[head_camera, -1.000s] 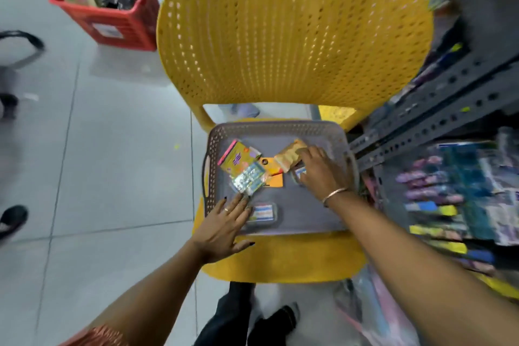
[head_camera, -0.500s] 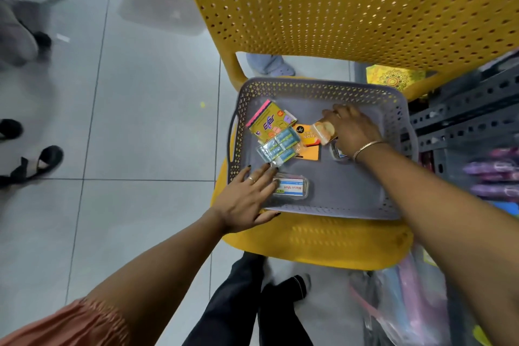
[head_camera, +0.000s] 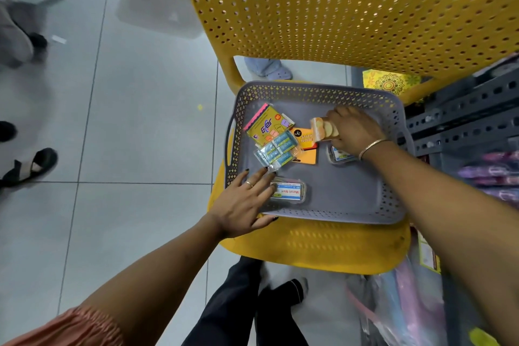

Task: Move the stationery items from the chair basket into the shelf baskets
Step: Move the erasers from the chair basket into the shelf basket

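Several stationery packs lie in the grey basket (head_camera: 317, 205) on the yellow chair (head_camera: 337, 8), frame centre. Right hand (head_camera: 354, 130) pinches an orange packet (head_camera: 323, 128); left hand (head_camera: 243, 203), fingers spread, braces the rim. The loose pinch risks dropping it.

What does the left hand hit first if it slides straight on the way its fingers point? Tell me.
The left hand points up and right across the grey basket. Its fingertips would probably meet the clear pack of blue erasers first; it lies just ahead, though depth is unclear.
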Demonstrator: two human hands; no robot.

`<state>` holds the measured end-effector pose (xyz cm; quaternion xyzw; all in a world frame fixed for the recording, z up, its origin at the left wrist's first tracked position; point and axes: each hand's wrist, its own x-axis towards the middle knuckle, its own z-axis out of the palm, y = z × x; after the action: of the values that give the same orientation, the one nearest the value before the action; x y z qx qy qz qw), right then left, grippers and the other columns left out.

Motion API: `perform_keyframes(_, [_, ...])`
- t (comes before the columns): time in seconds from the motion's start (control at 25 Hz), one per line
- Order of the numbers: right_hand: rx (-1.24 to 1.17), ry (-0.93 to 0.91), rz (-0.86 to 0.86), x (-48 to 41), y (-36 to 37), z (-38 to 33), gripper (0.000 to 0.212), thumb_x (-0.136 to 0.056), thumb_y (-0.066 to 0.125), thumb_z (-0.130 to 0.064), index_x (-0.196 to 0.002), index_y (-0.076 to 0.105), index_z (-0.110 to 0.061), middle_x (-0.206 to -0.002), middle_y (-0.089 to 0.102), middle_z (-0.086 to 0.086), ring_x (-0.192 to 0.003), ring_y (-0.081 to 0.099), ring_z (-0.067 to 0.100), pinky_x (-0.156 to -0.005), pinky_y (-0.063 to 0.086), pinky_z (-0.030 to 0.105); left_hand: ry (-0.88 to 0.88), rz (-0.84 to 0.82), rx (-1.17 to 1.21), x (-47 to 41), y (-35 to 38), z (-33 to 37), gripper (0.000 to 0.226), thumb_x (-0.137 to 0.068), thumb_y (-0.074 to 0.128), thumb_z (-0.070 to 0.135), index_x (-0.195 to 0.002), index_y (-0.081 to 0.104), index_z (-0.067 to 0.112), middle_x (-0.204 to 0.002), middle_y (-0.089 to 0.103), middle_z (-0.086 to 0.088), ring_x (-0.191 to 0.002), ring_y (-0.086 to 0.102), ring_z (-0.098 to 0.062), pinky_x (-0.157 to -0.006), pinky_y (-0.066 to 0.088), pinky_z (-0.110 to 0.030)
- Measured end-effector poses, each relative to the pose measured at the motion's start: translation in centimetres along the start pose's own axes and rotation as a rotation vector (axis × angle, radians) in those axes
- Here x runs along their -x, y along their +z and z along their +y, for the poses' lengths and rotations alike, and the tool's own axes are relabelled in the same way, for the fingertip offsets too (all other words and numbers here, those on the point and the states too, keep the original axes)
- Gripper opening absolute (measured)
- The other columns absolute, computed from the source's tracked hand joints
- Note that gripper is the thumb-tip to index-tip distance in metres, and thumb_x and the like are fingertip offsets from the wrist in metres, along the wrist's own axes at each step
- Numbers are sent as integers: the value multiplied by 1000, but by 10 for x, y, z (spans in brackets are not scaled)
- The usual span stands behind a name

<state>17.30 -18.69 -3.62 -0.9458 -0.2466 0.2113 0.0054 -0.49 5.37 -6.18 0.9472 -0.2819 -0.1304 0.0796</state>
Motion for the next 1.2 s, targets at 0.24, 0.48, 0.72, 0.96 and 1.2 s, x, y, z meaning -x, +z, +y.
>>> perform_keyframes(0.24, [-153, 56, 111, 17, -41, -2, 46, -74, 69, -15, -113, 52, 1, -117, 56, 26, -111, 50, 39, -90, 42, 44, 12, -9, -42, 1, -9, 0, 76, -92, 14, 64, -135, 45, 9, -145, 37, -16, -135, 30, -29, -109, 16, -51])
perform_keyframes(0.48, [-196, 157, 238, 73, -142, 9, 53, -79, 64, -43, -113, 54, -4, -111, 56, 21, -112, 48, 34, -85, 47, 45, 106, 138, -70, -43, -92, 8, 76, -91, 21, 64, -137, 44, 8, -146, 36, -15, -135, 30, -30, -107, 16, -47])
perform_keyframes(0.72, [-152, 324, 451, 172, -278, 20, 70, -69, 43, -71, -98, 59, -11, -104, 61, 17, -106, 55, 34, -82, 48, 42, 257, 291, -141, -101, -224, 50, 78, -90, 21, 66, -131, 50, 6, -144, 40, -16, -132, 36, -31, -103, 30, -55])
perform_keyframes(0.96, [-170, 524, 662, 295, -367, 34, 72, -66, 38, -80, -94, 61, -17, -97, 63, 10, -102, 55, 30, -84, 50, 45, 426, 404, -149, -142, -314, 122, 79, -90, 23, 66, -133, 48, 4, -147, 35, -14, -136, 28, -27, -107, 14, -45])
perform_keyframes(1.2, [-227, 850, 660, 423, -369, 57, 58, -65, 46, -73, -79, 56, -18, -94, 66, 11, -92, 61, 30, -79, 48, 37, 679, 413, -200, -185, -363, 227, 79, -77, 39, 65, -120, 59, 1, -131, 55, -17, -122, 50, -31, -102, 32, -39])
